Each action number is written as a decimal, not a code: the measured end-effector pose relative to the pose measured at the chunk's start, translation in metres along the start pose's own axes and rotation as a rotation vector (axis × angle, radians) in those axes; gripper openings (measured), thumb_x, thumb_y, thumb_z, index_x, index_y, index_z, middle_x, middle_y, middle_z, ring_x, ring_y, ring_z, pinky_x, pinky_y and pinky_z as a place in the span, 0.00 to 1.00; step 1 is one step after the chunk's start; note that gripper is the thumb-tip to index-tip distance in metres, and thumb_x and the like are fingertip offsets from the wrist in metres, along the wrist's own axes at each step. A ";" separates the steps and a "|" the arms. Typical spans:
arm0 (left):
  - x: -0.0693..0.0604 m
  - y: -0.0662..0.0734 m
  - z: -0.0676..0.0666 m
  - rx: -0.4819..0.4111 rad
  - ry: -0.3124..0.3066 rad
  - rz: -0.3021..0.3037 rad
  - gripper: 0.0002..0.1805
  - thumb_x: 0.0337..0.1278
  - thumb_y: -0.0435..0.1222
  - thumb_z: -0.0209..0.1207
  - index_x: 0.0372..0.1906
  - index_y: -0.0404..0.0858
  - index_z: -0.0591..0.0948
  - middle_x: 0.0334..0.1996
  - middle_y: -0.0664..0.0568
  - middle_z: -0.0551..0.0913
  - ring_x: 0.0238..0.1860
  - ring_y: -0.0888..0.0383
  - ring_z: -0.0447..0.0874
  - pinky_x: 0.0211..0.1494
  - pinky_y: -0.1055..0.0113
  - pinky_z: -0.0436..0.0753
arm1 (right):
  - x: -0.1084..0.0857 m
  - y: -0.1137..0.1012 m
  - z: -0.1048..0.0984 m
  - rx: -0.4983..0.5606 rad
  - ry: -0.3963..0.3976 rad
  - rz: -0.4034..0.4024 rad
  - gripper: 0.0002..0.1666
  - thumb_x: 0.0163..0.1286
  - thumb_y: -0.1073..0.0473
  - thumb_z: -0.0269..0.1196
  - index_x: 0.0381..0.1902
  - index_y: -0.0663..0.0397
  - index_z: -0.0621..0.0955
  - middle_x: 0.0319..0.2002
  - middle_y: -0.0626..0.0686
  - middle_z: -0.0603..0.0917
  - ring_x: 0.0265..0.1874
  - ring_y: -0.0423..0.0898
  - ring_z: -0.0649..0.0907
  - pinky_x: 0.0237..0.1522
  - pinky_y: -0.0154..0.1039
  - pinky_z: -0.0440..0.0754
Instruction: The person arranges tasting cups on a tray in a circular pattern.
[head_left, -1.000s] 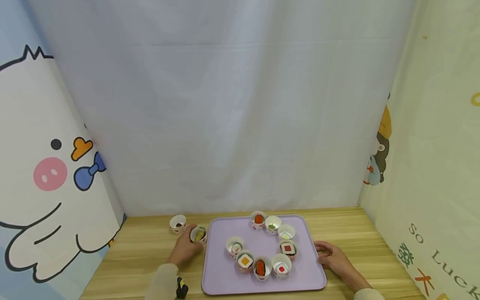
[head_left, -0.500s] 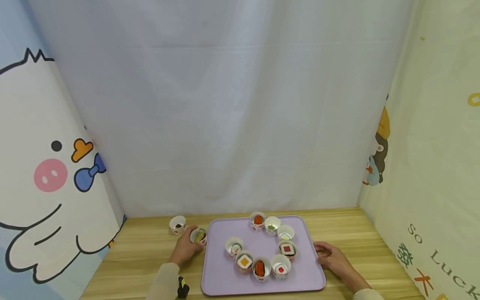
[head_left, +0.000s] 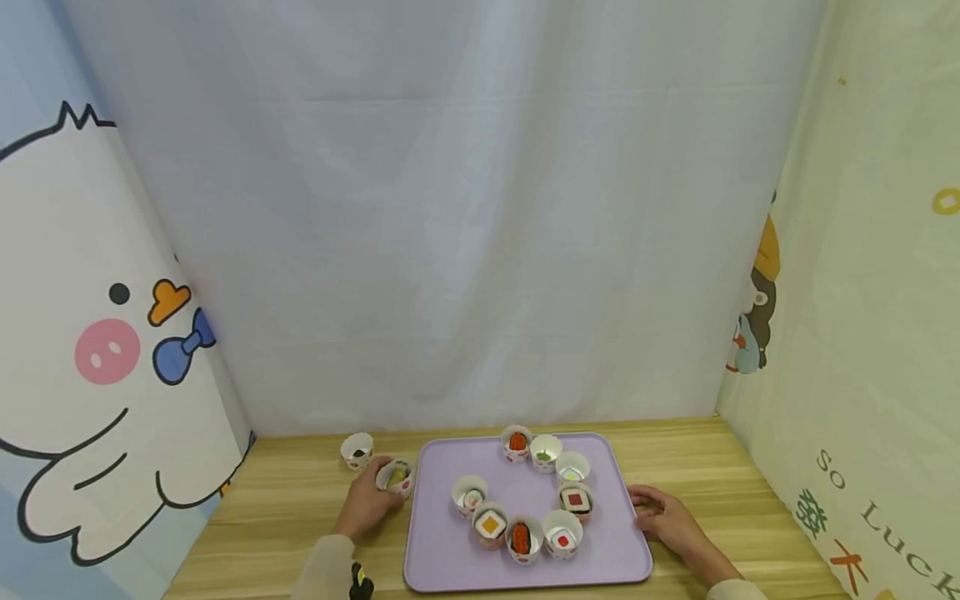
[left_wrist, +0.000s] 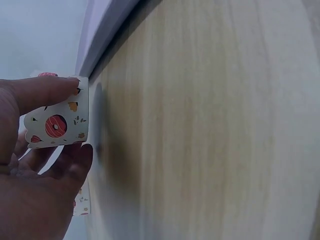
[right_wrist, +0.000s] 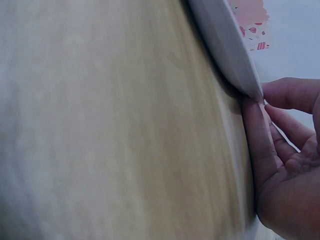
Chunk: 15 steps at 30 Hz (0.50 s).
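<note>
In the head view my left hand [head_left: 367,502] grips a paper baking cup [head_left: 406,487] just left of the purple tray [head_left: 438,567]. Inside that cup lies a yellow-green piece. The left wrist view has the thumb on one side of the donut-printed cup [left_wrist: 72,125] and fingers on the other; its base is at or close to the tabletop. At the tray's right edge, my right hand [head_left: 667,521] pinches the rim [right_wrist: 227,45] between thumb and finger. Another cup [head_left: 357,451] with a dark piece stands behind my left hand.
On the tray several baking cups form a curved row, among them one with an orange-topped sushi piece [head_left: 521,537] and one with a red-centred square piece [head_left: 576,499]. Wooden tabletop [head_left: 705,458] surrounds the tray. Printed cloths hang left and right, a plain curtain [head_left: 480,250] behind.
The cup in my left hand has shifted slightly and tipped, so more of its printed side shows. My right hand has stayed at the tray's edge.
</note>
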<state>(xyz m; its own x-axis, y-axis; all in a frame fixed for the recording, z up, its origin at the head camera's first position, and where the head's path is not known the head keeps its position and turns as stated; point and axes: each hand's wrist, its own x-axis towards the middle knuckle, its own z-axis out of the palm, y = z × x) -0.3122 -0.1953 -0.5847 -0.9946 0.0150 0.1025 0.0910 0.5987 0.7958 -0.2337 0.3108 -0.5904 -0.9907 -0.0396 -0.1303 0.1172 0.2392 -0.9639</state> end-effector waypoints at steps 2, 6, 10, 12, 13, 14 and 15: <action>-0.001 0.000 -0.002 0.003 0.010 0.004 0.37 0.37 0.31 0.72 0.60 0.35 0.74 0.48 0.40 0.83 0.46 0.49 0.80 0.50 0.57 0.77 | 0.001 0.001 0.000 0.000 -0.007 -0.003 0.36 0.56 0.75 0.59 0.65 0.78 0.66 0.53 0.68 0.76 0.36 0.43 0.81 0.37 0.38 0.85; -0.004 0.001 -0.007 -0.005 0.015 0.017 0.36 0.39 0.32 0.72 0.61 0.37 0.73 0.46 0.42 0.83 0.44 0.52 0.80 0.48 0.59 0.77 | 0.003 0.002 -0.001 -0.001 -0.007 -0.004 0.36 0.57 0.75 0.58 0.65 0.78 0.65 0.54 0.68 0.76 0.36 0.43 0.81 0.37 0.38 0.85; -0.007 0.007 -0.014 -0.016 0.012 0.019 0.36 0.42 0.30 0.70 0.62 0.37 0.72 0.45 0.43 0.83 0.40 0.55 0.78 0.44 0.62 0.76 | 0.003 0.003 0.000 -0.002 0.002 0.003 0.36 0.56 0.75 0.59 0.65 0.77 0.66 0.53 0.67 0.77 0.36 0.44 0.81 0.37 0.39 0.85; -0.008 0.013 -0.017 -0.022 0.014 0.017 0.36 0.42 0.29 0.68 0.63 0.37 0.72 0.45 0.42 0.83 0.38 0.55 0.78 0.43 0.63 0.76 | 0.003 0.003 0.000 -0.004 0.008 0.010 0.37 0.55 0.75 0.60 0.65 0.77 0.66 0.53 0.66 0.77 0.36 0.43 0.81 0.37 0.39 0.85; -0.009 0.016 -0.018 -0.022 0.016 0.023 0.36 0.42 0.29 0.68 0.63 0.37 0.71 0.45 0.42 0.83 0.38 0.55 0.78 0.42 0.63 0.76 | 0.002 0.003 0.001 -0.008 0.013 0.014 0.37 0.55 0.75 0.60 0.65 0.76 0.67 0.53 0.66 0.77 0.36 0.43 0.80 0.37 0.39 0.85; -0.009 0.020 -0.019 -0.018 0.018 0.030 0.36 0.42 0.29 0.67 0.64 0.36 0.71 0.46 0.41 0.83 0.38 0.55 0.78 0.42 0.63 0.76 | 0.002 0.003 0.001 -0.010 0.017 0.017 0.37 0.55 0.75 0.60 0.65 0.76 0.67 0.53 0.66 0.77 0.36 0.43 0.80 0.37 0.39 0.84; -0.009 0.023 -0.019 -0.017 0.021 0.034 0.36 0.42 0.29 0.67 0.64 0.36 0.71 0.46 0.41 0.83 0.38 0.55 0.78 0.42 0.63 0.76 | 0.002 0.003 0.000 -0.012 0.019 0.018 0.37 0.55 0.75 0.60 0.65 0.76 0.67 0.54 0.67 0.77 0.37 0.43 0.80 0.37 0.39 0.84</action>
<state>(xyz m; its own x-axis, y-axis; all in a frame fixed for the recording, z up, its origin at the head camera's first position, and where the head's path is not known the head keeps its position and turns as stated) -0.3007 -0.1972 -0.5558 -0.9897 0.0185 0.1422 0.1261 0.5845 0.8016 -0.2351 0.3111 -0.5938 -0.9896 -0.0165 -0.1429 0.1342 0.2515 -0.9585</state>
